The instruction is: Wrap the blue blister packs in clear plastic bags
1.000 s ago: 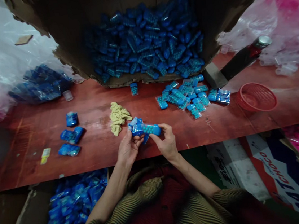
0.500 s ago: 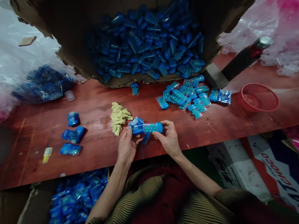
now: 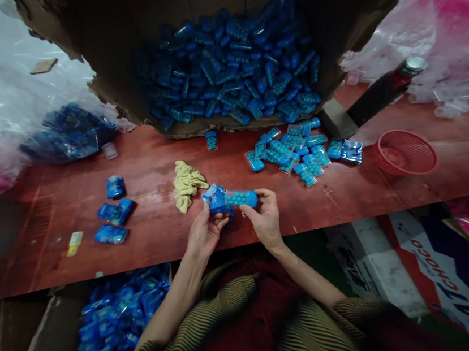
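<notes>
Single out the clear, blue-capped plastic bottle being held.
The bottle in the right hand, against the shiny blue wrapper; loose ones lie on the red table or in the cardboard box.

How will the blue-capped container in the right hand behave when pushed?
The container likely feels stiff, since its outline looks straight-edged. It may be slippery, as its clear side looks smooth. The small balls showing inside could shift or rattle.
</notes>
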Tool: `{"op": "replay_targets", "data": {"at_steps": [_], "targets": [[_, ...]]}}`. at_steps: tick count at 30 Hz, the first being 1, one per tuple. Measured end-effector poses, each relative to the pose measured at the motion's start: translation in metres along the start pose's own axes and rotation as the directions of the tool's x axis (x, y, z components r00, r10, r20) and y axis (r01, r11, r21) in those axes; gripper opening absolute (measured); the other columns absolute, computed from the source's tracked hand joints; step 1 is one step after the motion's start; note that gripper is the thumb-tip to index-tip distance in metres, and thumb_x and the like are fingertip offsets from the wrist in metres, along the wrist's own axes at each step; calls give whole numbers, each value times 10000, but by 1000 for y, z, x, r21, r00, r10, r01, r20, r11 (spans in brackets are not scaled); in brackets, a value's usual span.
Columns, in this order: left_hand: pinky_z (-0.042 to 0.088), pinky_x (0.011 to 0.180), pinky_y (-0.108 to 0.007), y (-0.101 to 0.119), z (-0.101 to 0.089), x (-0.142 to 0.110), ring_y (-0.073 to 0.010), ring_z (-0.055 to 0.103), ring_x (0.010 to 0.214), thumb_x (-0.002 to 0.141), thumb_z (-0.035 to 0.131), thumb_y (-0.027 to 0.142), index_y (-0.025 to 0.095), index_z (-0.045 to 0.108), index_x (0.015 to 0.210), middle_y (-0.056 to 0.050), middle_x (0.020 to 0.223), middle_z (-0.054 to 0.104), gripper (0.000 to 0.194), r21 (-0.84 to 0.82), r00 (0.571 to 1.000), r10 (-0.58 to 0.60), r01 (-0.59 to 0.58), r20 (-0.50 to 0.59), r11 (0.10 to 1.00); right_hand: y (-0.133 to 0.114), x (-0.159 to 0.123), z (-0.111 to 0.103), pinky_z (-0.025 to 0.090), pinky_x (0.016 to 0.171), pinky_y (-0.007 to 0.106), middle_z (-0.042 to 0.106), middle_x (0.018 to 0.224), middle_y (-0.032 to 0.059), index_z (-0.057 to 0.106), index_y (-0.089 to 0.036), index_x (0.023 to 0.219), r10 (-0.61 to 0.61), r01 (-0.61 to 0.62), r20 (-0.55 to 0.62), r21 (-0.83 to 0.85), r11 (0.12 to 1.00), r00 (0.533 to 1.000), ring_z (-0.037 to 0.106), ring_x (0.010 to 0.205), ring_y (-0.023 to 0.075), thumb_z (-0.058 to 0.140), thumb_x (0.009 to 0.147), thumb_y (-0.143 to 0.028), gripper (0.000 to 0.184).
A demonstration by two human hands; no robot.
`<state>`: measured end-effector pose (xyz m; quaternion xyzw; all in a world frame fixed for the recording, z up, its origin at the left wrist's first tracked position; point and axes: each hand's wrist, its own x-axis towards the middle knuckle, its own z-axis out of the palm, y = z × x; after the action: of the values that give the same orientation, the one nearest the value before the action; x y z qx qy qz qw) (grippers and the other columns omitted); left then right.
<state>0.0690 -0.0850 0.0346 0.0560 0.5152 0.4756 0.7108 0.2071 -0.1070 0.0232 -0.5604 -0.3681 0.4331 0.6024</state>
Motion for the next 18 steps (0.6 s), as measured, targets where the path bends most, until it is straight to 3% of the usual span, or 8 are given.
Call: {"op": "replay_targets", "data": {"at_steps": [9,18], "targets": [[559,552,-253,-1,-1,0,-175,664,609,833,583,328,163,588,842,10,491,549,166,-17,1000,11,-11,3,1000,3,-7,-3,488,766,307,585,937,10,504,-231,1021,-151,155,32,-148,977,988,586,819,152,709,710,-287,376],[551,536,-225,-1,-2,2,-119,616,532,854,556,300,157,607,850,5,537,582,152,-58,997,70,-68,23,996,3,-5,-1,492,671,280,561,847,-21,466,-228,1016,9,-6,54,-45,999,998,568,708,124,696,715,-308,387]]}}
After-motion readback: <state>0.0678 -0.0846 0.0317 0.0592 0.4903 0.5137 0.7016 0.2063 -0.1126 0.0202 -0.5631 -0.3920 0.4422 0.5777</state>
